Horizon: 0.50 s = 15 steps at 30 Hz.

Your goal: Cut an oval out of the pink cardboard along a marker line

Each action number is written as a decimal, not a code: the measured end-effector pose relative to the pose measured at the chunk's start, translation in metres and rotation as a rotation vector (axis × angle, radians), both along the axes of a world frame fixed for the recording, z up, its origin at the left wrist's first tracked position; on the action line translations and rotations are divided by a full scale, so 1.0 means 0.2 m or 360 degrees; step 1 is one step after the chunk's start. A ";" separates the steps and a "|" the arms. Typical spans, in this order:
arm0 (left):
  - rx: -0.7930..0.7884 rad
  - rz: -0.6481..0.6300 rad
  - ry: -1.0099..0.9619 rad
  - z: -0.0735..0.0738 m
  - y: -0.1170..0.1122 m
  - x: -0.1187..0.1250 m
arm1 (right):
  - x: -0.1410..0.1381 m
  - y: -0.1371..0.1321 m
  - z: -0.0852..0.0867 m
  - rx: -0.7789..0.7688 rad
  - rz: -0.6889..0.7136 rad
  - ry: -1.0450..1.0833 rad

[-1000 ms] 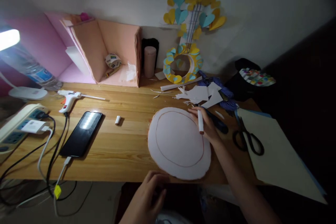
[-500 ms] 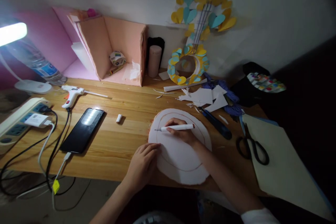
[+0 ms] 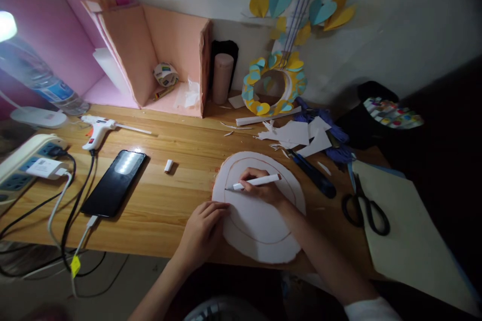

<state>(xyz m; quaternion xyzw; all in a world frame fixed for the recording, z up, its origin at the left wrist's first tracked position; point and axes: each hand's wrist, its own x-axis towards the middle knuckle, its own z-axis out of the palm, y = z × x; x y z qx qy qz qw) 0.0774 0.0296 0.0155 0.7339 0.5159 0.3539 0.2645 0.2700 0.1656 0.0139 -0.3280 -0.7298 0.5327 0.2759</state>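
Note:
A white round board (image 3: 259, 220) with a rough edge lies flat near the front edge of the desk. It bears a brown line drawn as an inner ring. My right hand (image 3: 261, 191) is closed around a white marker (image 3: 263, 180), whose dark tip touches the board at the left of that ring. At the board's left edge my left hand (image 3: 205, 230) holds it with bent fingers, the fingertips on its surface; the thumb is mostly hidden. A small white marker cap (image 3: 168, 166) lies on the wood to the left.
Left are a phone (image 3: 115, 183), a glue gun (image 3: 98, 130) and a power strip (image 3: 28, 165) with cables. A blue cutter (image 3: 314, 173), paper scraps (image 3: 289, 133) and black scissors (image 3: 365, 210) lie right. A peach box (image 3: 176, 45) and a paper-heart decoration (image 3: 273, 85) stand behind.
The head view has shifted slightly, moving the scene in the frame. The marker tip has moved a little down along the ring's left side; my left hand stays at the board's edge.

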 end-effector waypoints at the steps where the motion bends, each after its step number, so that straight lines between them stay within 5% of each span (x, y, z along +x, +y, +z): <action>1: 0.0000 0.0003 -0.0004 0.00 0.00 0.00 | 0.00 0.00 0.00 0.0002 -0.0001 0.0001; 15: -0.0025 0.0001 -0.0028 0.00 -0.01 0.00 | -0.01 0.00 0.02 0.0119 -0.0236 -0.0011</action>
